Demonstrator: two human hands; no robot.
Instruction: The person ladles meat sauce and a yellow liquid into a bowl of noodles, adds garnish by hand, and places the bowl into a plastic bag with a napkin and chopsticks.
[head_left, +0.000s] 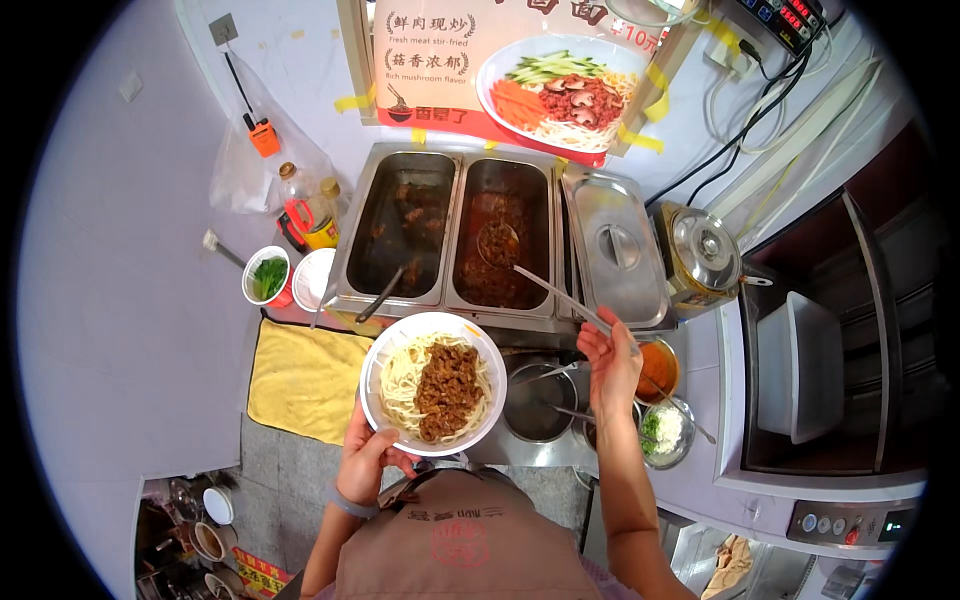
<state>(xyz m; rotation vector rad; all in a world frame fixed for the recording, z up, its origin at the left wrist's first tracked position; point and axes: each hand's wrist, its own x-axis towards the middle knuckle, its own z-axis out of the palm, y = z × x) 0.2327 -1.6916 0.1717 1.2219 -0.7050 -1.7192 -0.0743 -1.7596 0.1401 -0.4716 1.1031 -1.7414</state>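
Observation:
My left hand (373, 451) holds a white bowl (369, 390) by its lower left rim, thumb over the edge. Pale noodles (399, 379) fill it, with brown minced meat sauce (448, 390) heaped across the middle and right. The handle of a metal ladle (559, 291) is gripped in my right hand (613, 360). Its bowl carries sauce with bits of meat and rests in or just over the right food pan (504, 176), which contains reddish-brown sauce. In the left food pan (409, 240) lies dark broth with chunks and another ladle (381, 295).
A steel lid (611, 225) lies right of the pans. Nearer me stand a steel pot (538, 412), an orange sauce container (660, 367) and a bowl of chopped garnish (671, 431). Leftward are a yellow cloth (307, 382), a cup of greens (268, 274) and bottles (311, 202).

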